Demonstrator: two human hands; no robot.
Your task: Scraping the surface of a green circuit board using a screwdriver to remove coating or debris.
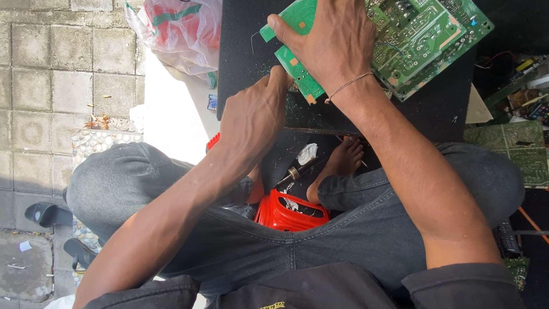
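Grey jeans [354, 229], thin string wristband [349, 84]

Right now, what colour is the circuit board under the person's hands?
Green, with pale printed lines; the circuit board shows best in the head view.

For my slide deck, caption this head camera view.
Right hand steadies a green circuit board while left hand works its edge.

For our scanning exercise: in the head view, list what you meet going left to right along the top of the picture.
Paving stones → plastic bag → left hand → right hand → large green circuit board → heap of boards and wires.
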